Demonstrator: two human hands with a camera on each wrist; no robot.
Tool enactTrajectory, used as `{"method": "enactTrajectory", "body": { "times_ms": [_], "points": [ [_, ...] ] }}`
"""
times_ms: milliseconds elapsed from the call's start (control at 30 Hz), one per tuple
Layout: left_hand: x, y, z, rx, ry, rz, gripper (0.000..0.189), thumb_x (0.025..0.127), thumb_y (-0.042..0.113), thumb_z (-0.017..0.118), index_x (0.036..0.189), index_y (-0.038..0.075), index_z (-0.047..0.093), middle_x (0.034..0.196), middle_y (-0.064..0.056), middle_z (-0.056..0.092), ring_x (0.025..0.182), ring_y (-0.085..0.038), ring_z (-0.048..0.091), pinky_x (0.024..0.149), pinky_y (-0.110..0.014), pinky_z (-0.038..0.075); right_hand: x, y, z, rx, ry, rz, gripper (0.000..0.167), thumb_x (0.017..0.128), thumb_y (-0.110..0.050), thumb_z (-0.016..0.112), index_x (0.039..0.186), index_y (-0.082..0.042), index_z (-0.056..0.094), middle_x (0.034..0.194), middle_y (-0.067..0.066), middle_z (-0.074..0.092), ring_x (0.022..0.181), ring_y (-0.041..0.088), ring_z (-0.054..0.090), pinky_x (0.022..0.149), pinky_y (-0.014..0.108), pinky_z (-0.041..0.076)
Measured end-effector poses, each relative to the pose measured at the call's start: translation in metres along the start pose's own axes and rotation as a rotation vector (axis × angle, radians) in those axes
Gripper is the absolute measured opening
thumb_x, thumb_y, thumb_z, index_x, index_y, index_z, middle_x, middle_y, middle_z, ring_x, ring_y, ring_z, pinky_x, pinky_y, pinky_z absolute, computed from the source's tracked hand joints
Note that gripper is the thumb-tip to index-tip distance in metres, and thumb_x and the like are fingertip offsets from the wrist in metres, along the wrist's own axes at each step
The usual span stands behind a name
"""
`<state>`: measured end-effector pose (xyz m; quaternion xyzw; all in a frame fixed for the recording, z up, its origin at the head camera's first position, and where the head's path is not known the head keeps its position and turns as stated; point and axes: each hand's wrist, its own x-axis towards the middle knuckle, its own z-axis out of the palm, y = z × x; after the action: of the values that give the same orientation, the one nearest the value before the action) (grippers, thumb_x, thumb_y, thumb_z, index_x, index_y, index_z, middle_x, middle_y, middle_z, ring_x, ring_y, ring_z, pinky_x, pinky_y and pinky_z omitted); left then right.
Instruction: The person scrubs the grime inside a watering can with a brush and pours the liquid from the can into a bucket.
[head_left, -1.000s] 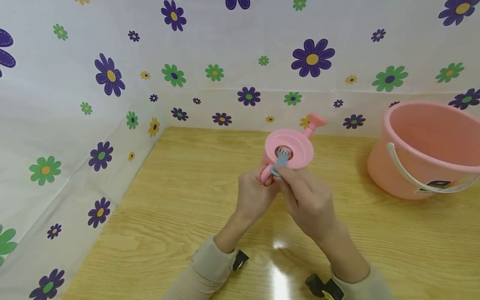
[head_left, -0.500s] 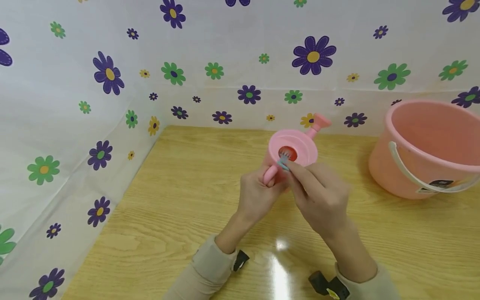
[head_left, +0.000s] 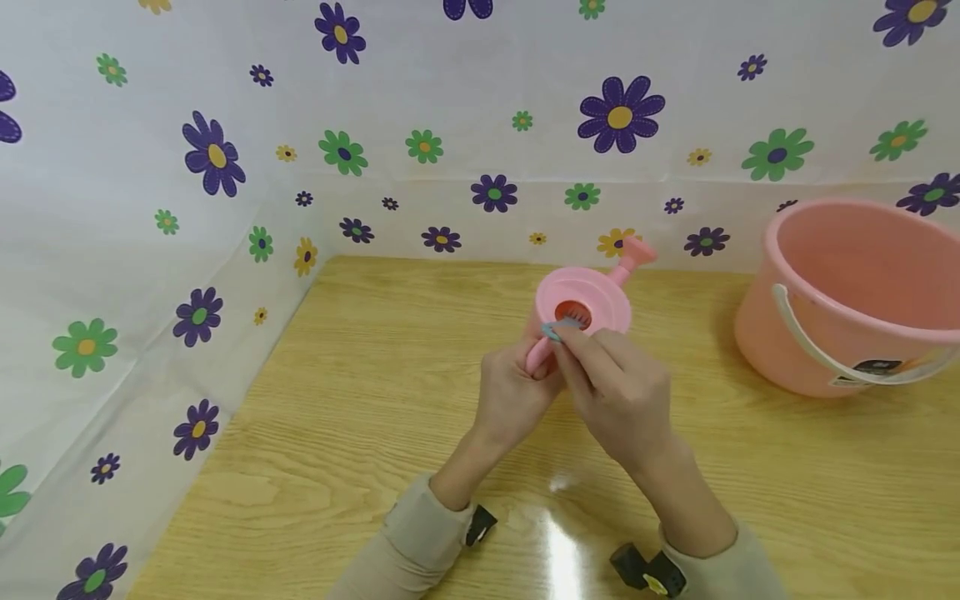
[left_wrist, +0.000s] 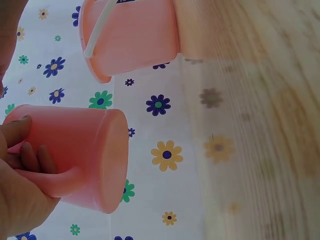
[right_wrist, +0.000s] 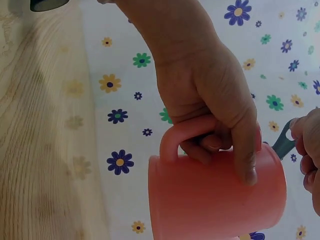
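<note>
Pink watering can (head_left: pixel 606 305) above the wooden table (head_left: pixel 337 400), left hand (head_left: pixel 516 396) grips its handle (head_left: pixel 537 357), right hand (head_left: pixel 628 398) pinches a small blue toothed tool (head_left: pixel 551 332), fingers (head_left: pixel 594 354) covering part, teeth (head_left: pixel 577 318) hard to make out at the can's opening (head_left: pixel 564 308), pink bucket (head_left: pixel 802 337) at right, cut off.

Passage over table (head_left: pixel 352 367) left of watering can (head_left: pixel 581 287); bucket (head_left: pixel 836 333) (handle (head_left: pixel 888 381) lowered) blocks right; flowered sheet (head_left: pixel 450 92) behind.
</note>
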<state>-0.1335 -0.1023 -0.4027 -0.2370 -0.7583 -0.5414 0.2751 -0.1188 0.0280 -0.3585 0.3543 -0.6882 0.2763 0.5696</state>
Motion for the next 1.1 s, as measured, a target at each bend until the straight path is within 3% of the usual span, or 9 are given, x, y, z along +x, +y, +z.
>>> {"method": "enactTrajectory", "body": {
  "times_ms": [133, 267, 400, 633, 733, 833, 967, 1100],
  "points": [
    [-0.001, 0.0, 0.002, -0.009, -0.009, -0.025, 0.01, 0.081, -0.001, 0.077, 0.083, 0.001, 0.067, 0.054, 0.003, 0.04, 0.052, -0.006, 0.04, 0.049, -0.016, 0.034, -0.001, 0.003, -0.003, -0.01, -0.043, 0.06, 0.022, 0.098, -0.015, 0.064, 0.091, 0.002, 0.074, 0.056, 0.004, 0.046, 0.045, 0.012, 0.032, 0.04, 0.022, 0.023],
    [-0.003, 0.0, 0.0, -0.002, -0.003, -0.022, 0.019, 0.082, -0.001, 0.075, 0.072, 0.002, 0.059, 0.054, 0.005, 0.036, 0.05, -0.005, 0.036, 0.047, -0.016, 0.03, 0.002, -0.003, -0.006, 0.005, -0.033, 0.02, 0.022, 0.098, -0.015, 0.063, 0.09, 0.001, 0.075, 0.058, 0.004, 0.05, 0.046, 0.013, 0.035, 0.041, 0.023, 0.027],
    [-0.002, -0.002, -0.002, 0.044, 0.025, 0.008, 0.044, 0.085, 0.0, 0.073, 0.058, 0.009, 0.038, 0.055, 0.006, 0.029, 0.049, -0.003, 0.026, 0.046, -0.017, 0.022, 0.004, -0.009, -0.004, 0.034, 0.008, -0.048, 0.019, 0.097, -0.016, 0.066, 0.091, 0.0, 0.075, 0.063, 0.004, 0.057, 0.046, 0.012, 0.039, 0.041, 0.021, 0.031],
    [-0.002, -0.001, 0.005, -0.03, 0.013, -0.013, 0.021, 0.08, -0.005, 0.074, 0.07, 0.003, 0.057, 0.053, 0.004, 0.039, 0.05, -0.006, 0.041, 0.047, -0.015, 0.036, -0.001, 0.005, -0.002, -0.024, -0.02, 0.069, 0.025, 0.099, -0.018, 0.062, 0.088, 0.0, 0.074, 0.054, 0.003, 0.042, 0.044, 0.012, 0.03, 0.04, 0.023, 0.021],
    [-0.002, 0.0, 0.007, -0.038, 0.009, -0.029, 0.03, 0.078, -0.006, 0.073, 0.064, 0.005, 0.049, 0.053, 0.006, 0.034, 0.049, -0.005, 0.036, 0.047, -0.016, 0.032, -0.001, 0.008, -0.005, -0.014, -0.037, 0.093, 0.023, 0.099, -0.017, 0.063, 0.089, 0.001, 0.073, 0.054, 0.004, 0.042, 0.045, 0.014, 0.03, 0.041, 0.024, 0.021],
    [-0.002, 0.001, 0.006, -0.031, 0.017, -0.035, 0.041, 0.081, -0.005, 0.072, 0.059, 0.007, 0.039, 0.053, 0.005, 0.031, 0.049, -0.004, 0.03, 0.047, -0.017, 0.026, 0.001, 0.006, -0.006, 0.012, -0.007, 0.054, 0.018, 0.097, -0.014, 0.066, 0.09, 0.0, 0.075, 0.054, 0.003, 0.041, 0.045, 0.013, 0.029, 0.042, 0.024, 0.02],
    [-0.001, 0.0, 0.005, -0.015, 0.023, -0.027, 0.038, 0.083, -0.003, 0.073, 0.06, 0.006, 0.044, 0.053, 0.004, 0.034, 0.048, -0.004, 0.031, 0.046, -0.017, 0.026, 0.003, 0.002, -0.004, 0.017, 0.005, 0.02, 0.016, 0.096, -0.013, 0.067, 0.092, -0.001, 0.076, 0.055, 0.001, 0.04, 0.046, 0.011, 0.028, 0.042, 0.022, 0.021],
    [0.0, 0.0, 0.006, -0.011, 0.026, -0.034, 0.033, 0.081, -0.003, 0.075, 0.063, 0.005, 0.049, 0.053, 0.004, 0.037, 0.048, -0.006, 0.036, 0.046, -0.017, 0.029, 0.002, 0.003, -0.003, -0.003, -0.032, 0.072, 0.018, 0.098, -0.015, 0.065, 0.093, -0.001, 0.074, 0.056, 0.001, 0.041, 0.046, 0.012, 0.029, 0.042, 0.023, 0.021]
  ]
}}
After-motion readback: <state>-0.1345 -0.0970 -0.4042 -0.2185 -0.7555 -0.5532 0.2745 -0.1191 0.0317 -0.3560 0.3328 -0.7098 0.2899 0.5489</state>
